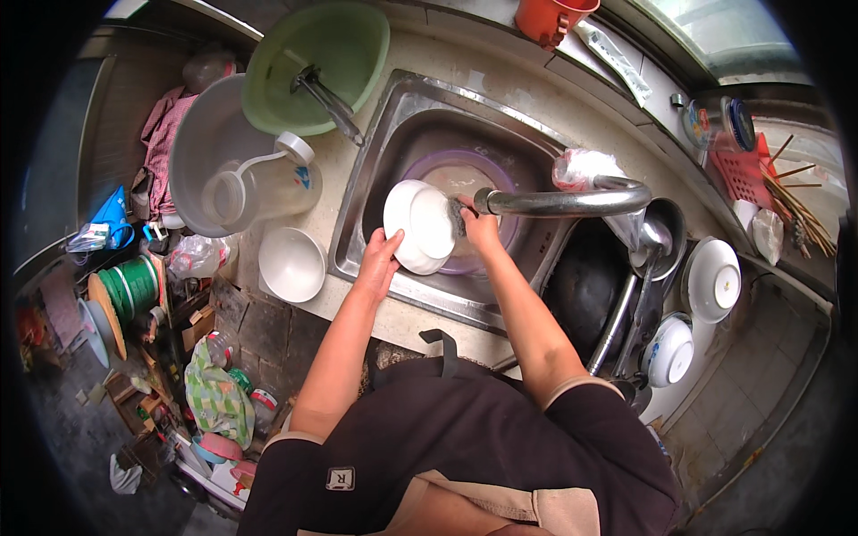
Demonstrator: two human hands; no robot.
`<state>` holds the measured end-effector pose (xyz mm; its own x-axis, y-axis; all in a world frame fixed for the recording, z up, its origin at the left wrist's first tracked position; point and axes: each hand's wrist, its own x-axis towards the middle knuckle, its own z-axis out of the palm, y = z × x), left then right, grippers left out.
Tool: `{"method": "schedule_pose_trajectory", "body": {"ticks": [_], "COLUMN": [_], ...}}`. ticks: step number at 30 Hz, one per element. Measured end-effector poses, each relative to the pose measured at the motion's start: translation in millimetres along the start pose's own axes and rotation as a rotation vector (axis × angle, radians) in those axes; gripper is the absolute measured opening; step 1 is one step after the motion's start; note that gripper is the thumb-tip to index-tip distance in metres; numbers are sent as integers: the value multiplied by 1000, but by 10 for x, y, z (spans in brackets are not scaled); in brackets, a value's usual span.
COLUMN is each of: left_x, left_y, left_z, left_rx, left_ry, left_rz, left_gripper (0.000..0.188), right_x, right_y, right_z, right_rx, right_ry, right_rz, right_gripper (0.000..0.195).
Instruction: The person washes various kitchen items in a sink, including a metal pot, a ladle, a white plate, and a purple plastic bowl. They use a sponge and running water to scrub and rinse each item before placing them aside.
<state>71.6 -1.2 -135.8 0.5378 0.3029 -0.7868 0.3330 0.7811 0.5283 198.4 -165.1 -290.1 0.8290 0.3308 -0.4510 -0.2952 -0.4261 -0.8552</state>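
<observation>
My left hand [381,262] grips the rim of a white bowl [422,228], tilted over the stainless steel sink [429,296]. On the bowl's other side, my right hand [477,224] holds a grey scouring pad [458,218] against it. Below the bowl, a round basin with a purple rim [513,181] sits in the sink and holds some water. The metal faucet spout [556,203] reaches over the basin, just beside my right hand. Another white bowl [293,264] stands on the counter left of the sink.
A green basin [362,47], a large grey basin [188,161] and a clear plastic jug [288,187] stand at the left. Right of the sink are a black wok [580,288], a ladle [653,241] and white dishes [714,280]. A red cup [546,20] stands on the ledge.
</observation>
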Motion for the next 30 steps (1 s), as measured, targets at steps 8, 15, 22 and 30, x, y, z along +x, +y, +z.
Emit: {"method": "schedule_pose_trajectory", "body": {"ticks": [8,15,22,30], "left_x": [57,38,-12,52], "left_y": [-28,3,16,-47], "left_z": [-22,99,199,10], "left_rx": [164,263,315,291], "left_ry": [-161,-179,-235,-199], "left_rz": [126,126,130,188], "left_gripper": [35,40,41,41], "right_x": [-592,-179,-93,-646], "right_y": [-1388,-1266,-1516,-1605], "right_z": [225,174,73,55], "right_rx": [-162,-327,-486,-540], "right_ry": [-203,-172,-87,-364], "right_rz": [-595,-579,-663,-868], "right_gripper": [35,38,38,47]}}
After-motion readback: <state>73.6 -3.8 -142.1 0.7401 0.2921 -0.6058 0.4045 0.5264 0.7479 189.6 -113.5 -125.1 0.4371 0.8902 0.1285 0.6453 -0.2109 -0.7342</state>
